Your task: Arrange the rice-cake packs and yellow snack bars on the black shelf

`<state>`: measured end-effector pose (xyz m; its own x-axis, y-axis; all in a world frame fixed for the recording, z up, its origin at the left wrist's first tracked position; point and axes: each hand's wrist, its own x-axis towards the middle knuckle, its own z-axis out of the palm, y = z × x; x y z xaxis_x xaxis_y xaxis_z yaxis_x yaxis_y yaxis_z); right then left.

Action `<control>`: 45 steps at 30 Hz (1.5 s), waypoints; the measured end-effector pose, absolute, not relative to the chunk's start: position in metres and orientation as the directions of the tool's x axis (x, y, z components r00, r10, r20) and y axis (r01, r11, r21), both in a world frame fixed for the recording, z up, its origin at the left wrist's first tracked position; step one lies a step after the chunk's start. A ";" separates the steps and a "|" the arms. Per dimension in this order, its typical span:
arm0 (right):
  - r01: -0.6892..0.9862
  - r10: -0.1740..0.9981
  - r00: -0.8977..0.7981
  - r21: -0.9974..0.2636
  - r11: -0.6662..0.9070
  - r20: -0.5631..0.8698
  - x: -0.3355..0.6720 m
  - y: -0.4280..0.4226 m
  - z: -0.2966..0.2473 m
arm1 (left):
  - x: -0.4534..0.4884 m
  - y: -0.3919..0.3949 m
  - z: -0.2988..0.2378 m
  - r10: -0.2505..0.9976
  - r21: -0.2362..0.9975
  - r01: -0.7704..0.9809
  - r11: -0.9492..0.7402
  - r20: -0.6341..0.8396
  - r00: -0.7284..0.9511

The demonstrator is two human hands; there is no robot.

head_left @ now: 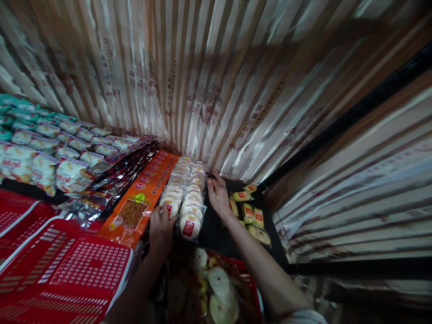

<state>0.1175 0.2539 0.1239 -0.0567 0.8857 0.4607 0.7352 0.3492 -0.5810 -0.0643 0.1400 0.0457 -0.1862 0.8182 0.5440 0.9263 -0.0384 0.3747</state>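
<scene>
Two rows of clear-wrapped, round white cakes or buns (191,216) with red labels stand on a black shelf (216,240). My left hand (162,230) is at the front end of the left row, its fingers and thumb closed about the nearest wrapped cake (170,204). Along the right row, toward its back end, lies my right hand (218,195), fingers fairly straight and apart, with nothing visible in it. To the right of that hand are several small yellow packets (248,212), loosely scattered on the shelf.
Left of the cakes lie orange snack packs (141,198), dark shiny packets (124,173) and many white packets (43,166). Red baskets (91,263) stand at front left; another below my arms holds wrapped food (221,292). A striped sheet (189,76) and black bar (337,117) bound the shelf.
</scene>
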 end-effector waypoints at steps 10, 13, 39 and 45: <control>0.858 0.949 -0.089 -0.460 0.227 0.303 0.138 0.228 0.118 | -0.021 0.092 0.043 0.851 0.264 0.905 -0.334 0.497 0.169; 0.917 0.981 -0.119 -0.362 0.167 0.152 0.127 0.253 0.120 | -0.009 0.087 0.034 0.845 0.238 0.910 -0.339 0.502 0.183; 0.958 0.976 -0.214 -0.205 0.201 -0.043 0.097 0.349 0.108 | 0.001 0.129 0.019 0.868 0.328 0.933 -0.151 0.496 -0.034; 0.969 0.995 -0.103 -0.227 0.097 -0.013 0.098 0.367 0.106 | 0.002 0.131 0.012 0.792 0.320 0.928 -0.190 0.609 -0.047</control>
